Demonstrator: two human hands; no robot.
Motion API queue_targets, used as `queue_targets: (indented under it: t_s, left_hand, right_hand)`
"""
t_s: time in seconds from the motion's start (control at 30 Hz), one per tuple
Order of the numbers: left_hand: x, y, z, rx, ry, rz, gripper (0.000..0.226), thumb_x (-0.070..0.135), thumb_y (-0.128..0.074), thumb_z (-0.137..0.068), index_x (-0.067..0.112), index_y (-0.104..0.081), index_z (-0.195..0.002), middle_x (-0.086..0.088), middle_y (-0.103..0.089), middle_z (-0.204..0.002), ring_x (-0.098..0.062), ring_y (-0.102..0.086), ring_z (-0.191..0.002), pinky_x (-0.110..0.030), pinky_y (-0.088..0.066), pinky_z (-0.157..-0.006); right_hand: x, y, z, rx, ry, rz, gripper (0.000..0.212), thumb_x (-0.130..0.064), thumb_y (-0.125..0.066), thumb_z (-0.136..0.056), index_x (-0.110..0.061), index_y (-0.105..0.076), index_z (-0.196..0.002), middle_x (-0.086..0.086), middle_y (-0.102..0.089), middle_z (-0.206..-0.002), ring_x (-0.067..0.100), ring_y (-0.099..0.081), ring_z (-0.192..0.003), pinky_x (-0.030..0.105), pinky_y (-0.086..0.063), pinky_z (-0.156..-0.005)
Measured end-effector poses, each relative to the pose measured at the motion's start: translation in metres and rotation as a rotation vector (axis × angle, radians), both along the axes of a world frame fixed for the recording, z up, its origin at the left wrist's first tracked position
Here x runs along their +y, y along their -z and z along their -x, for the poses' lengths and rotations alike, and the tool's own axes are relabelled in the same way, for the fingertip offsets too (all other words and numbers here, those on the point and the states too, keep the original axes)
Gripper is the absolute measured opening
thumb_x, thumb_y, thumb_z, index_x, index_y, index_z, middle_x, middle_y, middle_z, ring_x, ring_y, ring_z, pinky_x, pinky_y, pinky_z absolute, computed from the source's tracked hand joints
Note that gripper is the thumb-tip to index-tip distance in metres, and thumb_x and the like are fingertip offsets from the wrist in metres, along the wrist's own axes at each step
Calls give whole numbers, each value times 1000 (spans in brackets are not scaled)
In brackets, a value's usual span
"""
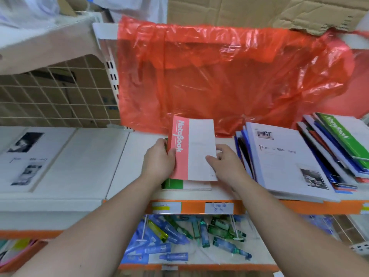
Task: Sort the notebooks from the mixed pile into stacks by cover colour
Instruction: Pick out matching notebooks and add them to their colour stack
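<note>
pink notebook (186, 150) gripped by left hand (159, 159) and right hand (225, 162) above green notebook (173, 184) at the shelf (139, 148) front edge.

Body check | left hand (158, 159): bare | right hand (226, 163): bare | forearms (111, 222): both bare from wrist to lower picture edge | fingers (211, 158): uncovered, nails too blurred to judge

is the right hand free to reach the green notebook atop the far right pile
Likely not yet: the right hand grips the pink notebook, shared with the left hand. Nothing covers the green notebook though.
</note>
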State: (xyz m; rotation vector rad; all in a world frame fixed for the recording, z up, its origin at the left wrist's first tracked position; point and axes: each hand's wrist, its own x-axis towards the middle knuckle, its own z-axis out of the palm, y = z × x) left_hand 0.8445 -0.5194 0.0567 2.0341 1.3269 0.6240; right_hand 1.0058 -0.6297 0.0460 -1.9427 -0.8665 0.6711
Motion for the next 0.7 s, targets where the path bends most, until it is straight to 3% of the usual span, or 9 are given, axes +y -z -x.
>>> queue_targets:
  t_s: [0.1,0.43,0.7]
  left_hand:
    - [7,12,9,71,-11,72,21,28,-55,-96,12,-57,-109,-7,-68,-99,-30,-62,-94,-33,-42,-72]
    - [16,35,6,236,40,113,32,32,-58,-94,11,-55,-119,-12,-63,-113,-32,-60,-102,-42,-51,-86]
    - [11,41,1,303,29,89,33,31,-57,-96,10,-56,-120,-15,-52,-118,-37,-58,-105,-44,-50,-90]
  right_hand:
    - [8,11,7,-54,-37,96,31,-25,-59,-94,-15,-52,-123,-9,-56,-89,16,-59,-91,20,-40,-60]
    - [22,31,4,-205,-61,267,33,-29,-56,-95,-14,-57,-124,4,-63,-118,18,-57,-95,27,-44,-73]
    - [24,45,-1,-237,-72,349,34,-35,-57,-92,-12,-58,-117,10,-55,-114,22,-59,-88,31,-50,-72]
